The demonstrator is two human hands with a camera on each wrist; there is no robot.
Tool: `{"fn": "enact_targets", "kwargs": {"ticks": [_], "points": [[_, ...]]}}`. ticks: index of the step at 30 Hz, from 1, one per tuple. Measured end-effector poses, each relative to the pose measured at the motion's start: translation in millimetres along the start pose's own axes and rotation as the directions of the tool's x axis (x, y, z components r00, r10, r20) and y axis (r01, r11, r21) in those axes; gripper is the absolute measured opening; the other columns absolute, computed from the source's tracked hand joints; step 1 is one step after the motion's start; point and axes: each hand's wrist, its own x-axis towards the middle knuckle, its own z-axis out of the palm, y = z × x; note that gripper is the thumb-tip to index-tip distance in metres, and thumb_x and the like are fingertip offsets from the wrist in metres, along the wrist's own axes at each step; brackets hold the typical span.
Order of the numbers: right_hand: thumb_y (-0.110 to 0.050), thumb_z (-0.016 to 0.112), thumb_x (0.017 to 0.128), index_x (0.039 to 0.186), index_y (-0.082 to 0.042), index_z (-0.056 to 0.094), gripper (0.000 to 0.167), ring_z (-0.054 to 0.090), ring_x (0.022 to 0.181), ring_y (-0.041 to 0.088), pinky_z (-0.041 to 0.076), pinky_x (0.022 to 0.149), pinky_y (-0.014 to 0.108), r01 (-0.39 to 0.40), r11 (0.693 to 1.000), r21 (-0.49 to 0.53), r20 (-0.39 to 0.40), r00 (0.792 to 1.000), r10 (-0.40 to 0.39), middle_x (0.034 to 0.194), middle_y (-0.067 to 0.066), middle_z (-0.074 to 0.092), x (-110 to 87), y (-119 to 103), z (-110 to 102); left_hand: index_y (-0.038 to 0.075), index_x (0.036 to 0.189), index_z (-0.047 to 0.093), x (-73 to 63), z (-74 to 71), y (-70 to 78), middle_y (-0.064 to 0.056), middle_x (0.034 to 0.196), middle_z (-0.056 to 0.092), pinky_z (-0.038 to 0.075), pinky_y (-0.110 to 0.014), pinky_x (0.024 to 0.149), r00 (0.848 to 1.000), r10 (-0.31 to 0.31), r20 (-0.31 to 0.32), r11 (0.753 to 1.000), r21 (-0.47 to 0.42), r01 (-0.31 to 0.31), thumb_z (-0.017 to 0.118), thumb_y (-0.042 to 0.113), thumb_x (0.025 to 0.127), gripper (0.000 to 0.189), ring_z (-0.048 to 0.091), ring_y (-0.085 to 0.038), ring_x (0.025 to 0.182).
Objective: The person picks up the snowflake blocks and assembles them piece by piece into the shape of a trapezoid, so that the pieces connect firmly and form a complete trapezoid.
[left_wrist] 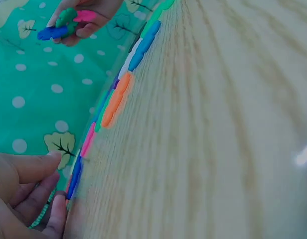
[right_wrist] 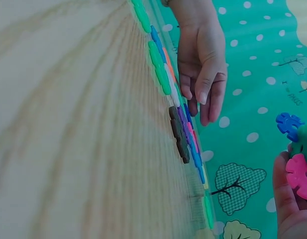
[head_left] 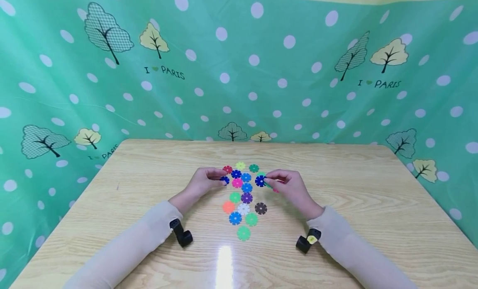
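Note:
My left hand [head_left: 201, 183] is at the left side of a cluster of snowflake discs, its fingertips right at a dark blue disc [head_left: 225, 180]. In the right wrist view, that hand's fingers [right_wrist: 207, 89] point down with nothing gripped between them. My right hand [head_left: 293, 188] holds several snowflake discs joined together, above the table on the cluster's right. The joined piece has a blue disc [right_wrist: 289, 124], a green disc [right_wrist: 304, 140] and a pink disc [right_wrist: 300, 175]. The palm partly hides it.
Loose discs lie flat on the wooden table [head_left: 112, 222], among them a white disc [head_left: 243, 209], an orange disc [head_left: 228, 206], a dark brown disc [head_left: 261, 208] and a purple disc [head_left: 246, 197]. A green dotted curtain [head_left: 239, 81] hangs behind the table's far edge.

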Motion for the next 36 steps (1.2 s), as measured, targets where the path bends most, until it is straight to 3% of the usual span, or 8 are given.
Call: {"fn": "enact_targets", "kwargs": {"ticks": [7, 13, 18, 26, 36], "points": [[-0.008, 0.066, 0.088, 0.097, 0.003, 0.069, 0.015, 0.060, 0.069, 0.014, 0.051, 0.058, 0.021, 0.000, 0.999, 0.037, -0.006, 1.000, 0.000, 0.095, 0.016, 0.068, 6.8, 24.7, -2.2, 0.010, 0.109, 0.070, 4.9, -2.3, -5.0, -0.007, 0.107, 0.068, 0.051, -0.032, 0.083, 0.997, 0.067, -0.041, 0.993, 0.102, -0.063, 0.074, 0.004, 0.078, 0.031, 0.060, -0.021, 0.097], [-0.014, 0.067, 0.088, 0.097, 0.000, 0.070, 0.017, 0.058, 0.069, 0.014, 0.050, 0.057, 0.020, -0.003, 0.999, 0.032, -0.022, 1.000, 0.003, 0.095, 0.014, 0.069, 6.9, 27.8, -3.2, 0.008, 0.112, 0.068, 5.3, -4.5, -6.7, -0.009, 0.112, 0.067, 0.049, -0.038, 0.093, 0.991, 0.132, -0.003, 0.969, 0.210, -0.129, 0.075, 0.008, 0.078, 0.035, 0.060, -0.025, 0.106], [-0.009, 0.064, 0.089, 0.099, 0.000, 0.069, 0.015, 0.055, 0.066, 0.010, 0.047, 0.055, 0.018, -0.030, 0.999, 0.031, -0.027, 0.999, 0.030, 0.095, 0.013, 0.068, 6.8, 26.4, -3.8, 0.008, 0.110, 0.069, 4.3, -3.8, -7.7, -0.010, 0.110, 0.068, 0.049, -0.040, 0.093, 0.986, 0.169, 0.011, 0.952, 0.257, -0.166, 0.075, 0.007, 0.078, 0.033, 0.060, -0.026, 0.105], [-0.001, 0.061, 0.090, 0.098, 0.008, 0.067, 0.014, 0.053, 0.063, 0.007, 0.044, 0.052, 0.017, -0.002, 1.000, 0.022, -0.009, 1.000, 0.002, 0.097, 0.020, 0.067, 1.2, -1.9, -2.4, 0.007, 0.110, 0.069, 3.6, -4.6, -7.8, -0.009, 0.106, 0.067, 0.051, -0.037, 0.086, 0.989, 0.151, -0.001, 0.952, 0.269, -0.145, 0.075, 0.006, 0.078, 0.032, 0.060, -0.023, 0.096], [-0.001, 0.061, 0.090, 0.098, 0.007, 0.068, 0.014, 0.052, 0.064, 0.006, 0.043, 0.053, 0.017, 0.015, 1.000, 0.020, -0.003, 1.000, -0.015, 0.101, 0.026, 0.065, 2.2, 4.0, -3.4, 0.009, 0.105, 0.071, 1.8, -6.3, -5.0, -0.006, 0.097, 0.067, 0.048, -0.027, 0.071, 0.994, 0.108, -0.024, 0.957, 0.275, -0.097, 0.078, 0.008, 0.076, 0.030, 0.055, -0.018, 0.082]]}}
